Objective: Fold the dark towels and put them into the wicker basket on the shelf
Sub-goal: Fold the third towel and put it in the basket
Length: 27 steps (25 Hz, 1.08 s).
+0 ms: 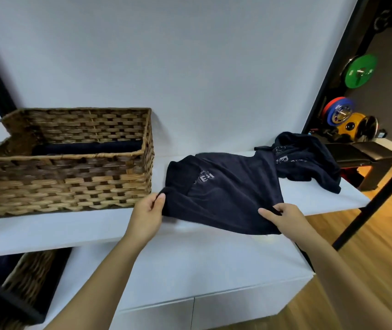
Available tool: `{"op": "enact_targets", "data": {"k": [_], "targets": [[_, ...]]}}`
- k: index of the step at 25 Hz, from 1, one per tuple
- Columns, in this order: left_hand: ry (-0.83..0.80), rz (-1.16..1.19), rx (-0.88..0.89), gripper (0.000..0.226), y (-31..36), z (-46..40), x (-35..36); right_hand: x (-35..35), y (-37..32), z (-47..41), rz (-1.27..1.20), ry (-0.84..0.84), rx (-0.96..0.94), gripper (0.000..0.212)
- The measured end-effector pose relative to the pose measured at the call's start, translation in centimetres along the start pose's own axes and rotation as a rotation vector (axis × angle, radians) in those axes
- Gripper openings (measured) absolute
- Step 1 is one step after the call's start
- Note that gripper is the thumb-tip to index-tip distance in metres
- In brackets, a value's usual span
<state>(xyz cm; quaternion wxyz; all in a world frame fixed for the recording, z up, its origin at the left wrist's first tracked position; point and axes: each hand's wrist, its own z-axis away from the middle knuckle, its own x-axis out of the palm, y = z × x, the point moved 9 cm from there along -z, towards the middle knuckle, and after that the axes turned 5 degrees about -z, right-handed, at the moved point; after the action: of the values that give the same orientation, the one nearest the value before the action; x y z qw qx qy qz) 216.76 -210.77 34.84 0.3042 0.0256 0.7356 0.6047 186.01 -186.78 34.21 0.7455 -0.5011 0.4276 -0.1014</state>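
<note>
A dark navy towel (226, 191) with pale lettering lies spread on the white shelf (71, 225), its near edge hanging past the shelf's front. My left hand (147, 215) pinches the towel's near left corner. My right hand (285, 217) pinches its near right corner. To the left stands the wicker basket (66, 182), with a folded dark towel (87, 147) inside along its back. More dark towels (309, 158) lie crumpled in a heap at the shelf's right end.
A lower white cabinet top (190, 277) sits under the shelf. A second wicker basket (23, 282) is at the lower left. Black frame posts (369, 206) run at the right, with a bench (366, 156) and coloured weight plates (359, 71) beyond.
</note>
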Motion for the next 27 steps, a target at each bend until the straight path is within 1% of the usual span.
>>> {"op": "enact_targets", "data": {"k": [3,5,6,8,9,10,11,12,14,15,16,17,19,21,22,24,25,26,27], "targets": [[0.032,0.048,0.032,0.038,0.1,1.9,-0.3,1.3,0.2,1.7,0.08,-0.053,-0.041,0.047],[0.034,0.05,0.078,0.038,0.0,4.3,-0.4,3.2,0.2,3.4,0.029,-0.119,-0.084,0.044],[0.028,0.01,0.115,0.039,-0.3,5.9,-0.4,4.6,0.4,4.6,0.004,-0.188,-0.101,0.043],[0.004,-0.166,0.178,0.041,-2.1,9.1,-0.6,8.1,1.6,6.8,-0.001,-0.331,-0.108,0.043],[-0.012,-0.229,0.173,0.041,-3.9,10.7,-0.7,9.9,2.8,7.7,0.009,-0.393,-0.097,0.044],[-0.021,-0.255,0.11,0.043,-6.4,12.2,-1.1,11.8,4.2,8.8,0.026,-0.464,-0.077,0.046],[-0.015,-0.254,-0.003,0.045,-9.4,13.8,-2.1,13.8,5.6,9.9,0.054,-0.551,-0.048,0.047],[-0.023,-0.297,-0.171,0.05,-12.9,15.6,-3.0,15.7,6.8,11.4,0.107,-0.665,-0.01,0.048],[-0.128,-0.495,-0.496,0.057,-19.2,20.9,-4.4,18.8,9.3,14.5,0.279,-0.891,0.063,0.047],[-0.204,-0.591,-0.633,0.057,-21.2,23.8,-5.1,19.5,9.8,15.7,0.329,-0.965,0.054,0.046],[-0.228,-0.622,-0.754,0.056,-22.0,26.5,-6.1,20.1,9.8,16.7,0.321,-1.012,0.028,0.043],[-0.184,-0.596,-0.842,0.056,-21.8,28.6,-7.3,20.4,9.7,17.0,0.253,-1.005,0.009,0.04],[-0.009,-0.491,-0.924,0.059,-19.5,31.0,-9.2,20.2,8.9,16.9,0.042,-0.881,0.023,0.035],[0.188,-0.404,-0.895,0.057,-16.7,31.7,-10.8,19.4,7.9,17.1,-0.185,-0.76,0.068,0.029],[0.248,-0.318,-0.876,0.056,-15.4,31.9,-11.2,19.0,7.3,17.2,-0.284,-0.726,0.09,0.027],[0.272,-0.11,-0.872,0.057,-13.4,32.7,-11.0,17.9,6.0,17.4,-0.412,-0.684,0.119,0.024],[0.235,-0.026,-0.89,0.052,-12.5,33.4,-10.3,17.2,5.5,17.3,-0.439,-0.666,0.121,0.024],[0.182,0.006,-0.894,0.041,-11.7,33.8,-9.6,16.5,5.3,17.2,-0.455,-0.645,0.124,0.024],[0.118,-0.03,-0.888,0.029,-10.9,34.1,-8.9,15.9,5.3,17.1,-0.459,-0.628,0.124,0.025]]}}
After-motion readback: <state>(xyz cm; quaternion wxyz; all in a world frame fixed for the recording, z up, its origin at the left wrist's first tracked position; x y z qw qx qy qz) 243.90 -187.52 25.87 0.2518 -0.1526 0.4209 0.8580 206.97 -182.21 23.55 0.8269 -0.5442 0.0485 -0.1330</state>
